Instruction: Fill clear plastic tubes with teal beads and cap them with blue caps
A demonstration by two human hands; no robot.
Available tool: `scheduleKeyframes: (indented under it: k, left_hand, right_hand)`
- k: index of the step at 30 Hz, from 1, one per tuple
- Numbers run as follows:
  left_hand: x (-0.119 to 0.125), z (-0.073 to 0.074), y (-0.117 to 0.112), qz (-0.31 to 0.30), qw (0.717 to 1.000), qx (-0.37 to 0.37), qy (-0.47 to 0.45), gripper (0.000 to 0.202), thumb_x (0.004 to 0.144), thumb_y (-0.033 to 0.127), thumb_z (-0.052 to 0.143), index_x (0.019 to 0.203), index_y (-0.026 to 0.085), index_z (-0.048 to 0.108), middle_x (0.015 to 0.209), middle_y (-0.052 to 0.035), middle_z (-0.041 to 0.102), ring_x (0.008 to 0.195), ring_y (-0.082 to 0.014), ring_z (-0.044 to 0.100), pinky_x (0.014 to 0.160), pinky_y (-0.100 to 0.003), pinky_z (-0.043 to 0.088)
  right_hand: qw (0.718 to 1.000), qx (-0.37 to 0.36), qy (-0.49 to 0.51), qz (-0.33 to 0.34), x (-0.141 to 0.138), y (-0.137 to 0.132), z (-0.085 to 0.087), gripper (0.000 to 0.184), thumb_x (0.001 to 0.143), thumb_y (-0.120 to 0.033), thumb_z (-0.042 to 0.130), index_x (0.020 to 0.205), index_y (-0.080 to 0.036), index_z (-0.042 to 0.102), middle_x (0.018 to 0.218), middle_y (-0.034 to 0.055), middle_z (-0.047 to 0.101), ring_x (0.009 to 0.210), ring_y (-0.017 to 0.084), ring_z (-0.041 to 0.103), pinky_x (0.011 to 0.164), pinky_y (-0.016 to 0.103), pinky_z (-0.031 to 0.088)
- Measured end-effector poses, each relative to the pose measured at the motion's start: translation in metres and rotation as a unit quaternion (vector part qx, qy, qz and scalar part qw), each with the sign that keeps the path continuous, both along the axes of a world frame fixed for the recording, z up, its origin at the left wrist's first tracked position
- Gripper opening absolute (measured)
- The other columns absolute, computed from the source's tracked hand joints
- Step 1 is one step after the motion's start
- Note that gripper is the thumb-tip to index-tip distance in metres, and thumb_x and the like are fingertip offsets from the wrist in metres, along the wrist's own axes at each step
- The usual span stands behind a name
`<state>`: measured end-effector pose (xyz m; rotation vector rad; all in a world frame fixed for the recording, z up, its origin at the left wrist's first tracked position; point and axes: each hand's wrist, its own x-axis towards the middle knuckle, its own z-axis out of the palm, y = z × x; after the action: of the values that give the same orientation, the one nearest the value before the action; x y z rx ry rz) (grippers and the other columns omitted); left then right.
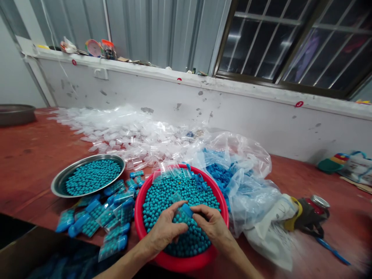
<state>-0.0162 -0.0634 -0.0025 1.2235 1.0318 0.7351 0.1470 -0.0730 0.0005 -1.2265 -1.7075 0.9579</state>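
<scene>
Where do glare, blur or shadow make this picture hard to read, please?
All in the head view: glare whitens the clear pieces and plastic bag; pale reflections streak the window; the table blurs toward its lower right; shadow hides much beneath it at lower left; the left hand and right hand show fairly clearly, but the case between them looks soft.

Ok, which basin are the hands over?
The red basin, the rightmost; the silver bowl and the dark basin both sit farther left.
</scene>
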Motion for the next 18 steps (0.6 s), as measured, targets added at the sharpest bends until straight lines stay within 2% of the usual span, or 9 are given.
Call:
scheduleKeyframes:
  k: [5,9,13,18]
  left_hand:
    - [0.0009,-0.0037,0.0013,0.006,1.0,0.012,0.022,0.068,0.06,0.012,0.051,0.126,0.01,0.034,0.043,0.0109,0.045,0.032,-0.0061,0.038,0.032,-0.016,0.027]
    - [-0.0004,-0.0003,-0.0008,-0.001,0.999,0.026,0.019,0.065,0.062,0.012,0.051,0.125,0.011,0.037,0.044,0.0103,0.046,0.033,-0.0058,0.039,0.033,-0.016,0.028]
    - [-0.0016,0.0028,-0.0022,-0.016,1.0,0.005,0.013,0.068,0.061,0.011,0.051,0.127,0.013,0.034,0.044,0.011,0.045,0.033,-0.0055,0.038,0.034,-0.016,0.028]
    - [-0.0006,-0.0031,-0.0024,-0.02,0.999,0.026,0.016,0.067,0.06,0.011,0.05,0.126,0.015,0.036,0.048,0.0102,0.045,0.033,-0.0046,0.036,0.034,-0.016,0.027]
  right_hand:
    - [0.999,-0.028,0.023,-0.024,-0.0043,0.0001,-0.0045,0.022,0.078,-0.021,0.051,0.093,-0.02,0.066,0.077,-0.001,0.065,0.072,0.015,0.058,0.067,0.024,0.044]
    - [1.0,-0.019,0.016,0.004,-0.0035,0.0006,-0.0045,0.022,0.078,-0.02,0.051,0.092,-0.022,0.068,0.077,-0.0013,0.066,0.074,0.015,0.058,0.069,0.024,0.044]
    - [0.999,-0.024,-0.008,0.026,0.0017,0.0016,-0.0008,0.021,0.077,-0.02,0.051,0.089,-0.023,0.069,0.07,-0.0025,0.063,0.063,0.013,0.055,0.06,0.022,0.042]
    - [0.996,0.03,-0.064,0.046,0.0046,-0.0002,0.0017,0.019,0.079,-0.019,0.05,0.083,-0.021,0.069,0.066,-0.0017,0.06,0.062,0.013,0.054,0.06,0.022,0.041]
